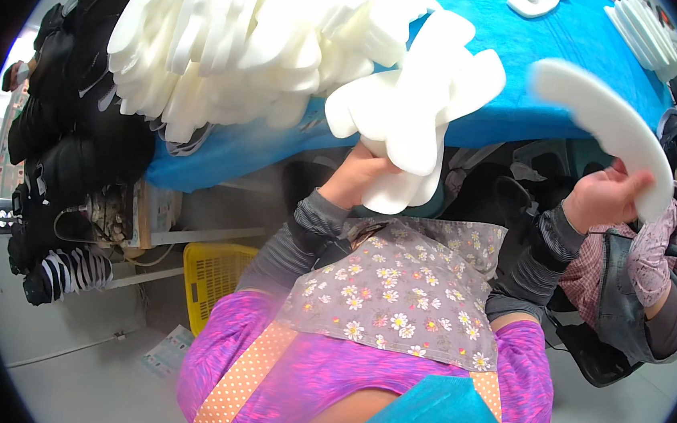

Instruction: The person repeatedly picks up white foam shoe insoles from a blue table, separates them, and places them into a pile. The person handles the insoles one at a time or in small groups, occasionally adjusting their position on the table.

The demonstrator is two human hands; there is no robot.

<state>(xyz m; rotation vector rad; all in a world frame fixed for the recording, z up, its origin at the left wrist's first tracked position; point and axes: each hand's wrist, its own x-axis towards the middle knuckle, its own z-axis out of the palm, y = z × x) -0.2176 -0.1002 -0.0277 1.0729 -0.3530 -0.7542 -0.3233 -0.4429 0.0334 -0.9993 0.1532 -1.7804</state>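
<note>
My left hand (359,173) is closed on the lower end of a few white curved foam pieces (422,130) that cross each other at the front edge of the table. Raised off to the right, my right hand (607,196) pinches one end of a single curved white foam piece (623,128). One long edge of that piece looks wavy, and its far end is blurred. A big heap of similar white foam pieces (233,33) lies on the blue-covered table (519,82), left of my left hand.
Black items (82,108) hang or lie stacked at the far left. Below the table stands a yellow plastic basket (216,277). Another person (639,270) sits close by on the right. More white foam pieces (648,37) lie in a row at the table's far right.
</note>
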